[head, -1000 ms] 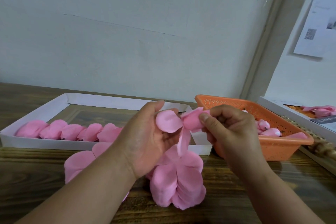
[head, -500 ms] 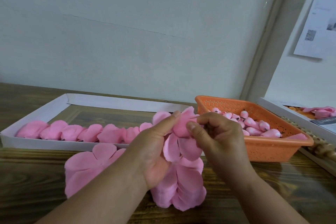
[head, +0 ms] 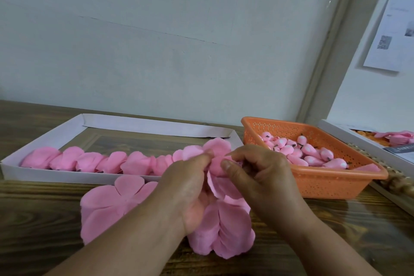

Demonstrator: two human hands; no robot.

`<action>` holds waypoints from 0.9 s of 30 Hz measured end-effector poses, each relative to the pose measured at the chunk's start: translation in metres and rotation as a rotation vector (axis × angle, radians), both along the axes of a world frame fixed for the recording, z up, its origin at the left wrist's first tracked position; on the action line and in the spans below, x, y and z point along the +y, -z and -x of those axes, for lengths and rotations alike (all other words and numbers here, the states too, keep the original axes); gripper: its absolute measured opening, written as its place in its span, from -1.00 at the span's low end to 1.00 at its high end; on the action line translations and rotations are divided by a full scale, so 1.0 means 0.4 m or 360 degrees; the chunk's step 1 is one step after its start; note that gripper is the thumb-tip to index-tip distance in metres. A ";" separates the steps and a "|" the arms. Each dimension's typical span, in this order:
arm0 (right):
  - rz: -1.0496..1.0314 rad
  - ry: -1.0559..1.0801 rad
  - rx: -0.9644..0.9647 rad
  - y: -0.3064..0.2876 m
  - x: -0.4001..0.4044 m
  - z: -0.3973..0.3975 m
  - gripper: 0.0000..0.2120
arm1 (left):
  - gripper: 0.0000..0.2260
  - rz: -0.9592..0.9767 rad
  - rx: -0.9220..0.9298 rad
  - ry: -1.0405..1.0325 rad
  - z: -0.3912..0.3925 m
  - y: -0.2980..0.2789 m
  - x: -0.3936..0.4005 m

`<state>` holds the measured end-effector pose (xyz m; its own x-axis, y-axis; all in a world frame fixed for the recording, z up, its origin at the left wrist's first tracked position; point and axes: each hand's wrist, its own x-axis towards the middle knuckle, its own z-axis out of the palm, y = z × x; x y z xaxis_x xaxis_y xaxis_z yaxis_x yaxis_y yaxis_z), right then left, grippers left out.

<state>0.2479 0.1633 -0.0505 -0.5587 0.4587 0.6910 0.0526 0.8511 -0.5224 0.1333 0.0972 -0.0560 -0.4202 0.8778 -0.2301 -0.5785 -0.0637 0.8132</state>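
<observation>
So both hands are pinching one pink petal piece (head: pixel 218 157), left hand (head: pixel 190 186) and right hand (head: pixel 257 177) meeting just left of the orange basket (head: pixel 336 182). More loose petals (head: pixel 112 204) lie on the tabletop (head: pixel 44 231) under them.

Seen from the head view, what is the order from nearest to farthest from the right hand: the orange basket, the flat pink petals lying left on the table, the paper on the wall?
1. Orange basket: just right of the right hand.
2. Flat pink petals: on the table, past the left hand.
3. Paper: high on the right wall.
</observation>
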 end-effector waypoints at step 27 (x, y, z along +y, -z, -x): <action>0.0033 0.0022 -0.0227 -0.032 0.006 -0.022 -0.91 | -0.83 -0.0089 -0.0011 0.0217 0.004 -0.006 -0.005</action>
<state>0.2568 0.1657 -0.0376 -0.6442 0.4803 0.5953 0.1391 0.8389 -0.5262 0.1318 0.0950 -0.0536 -0.2947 0.9382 -0.1818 -0.5905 -0.0292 0.8065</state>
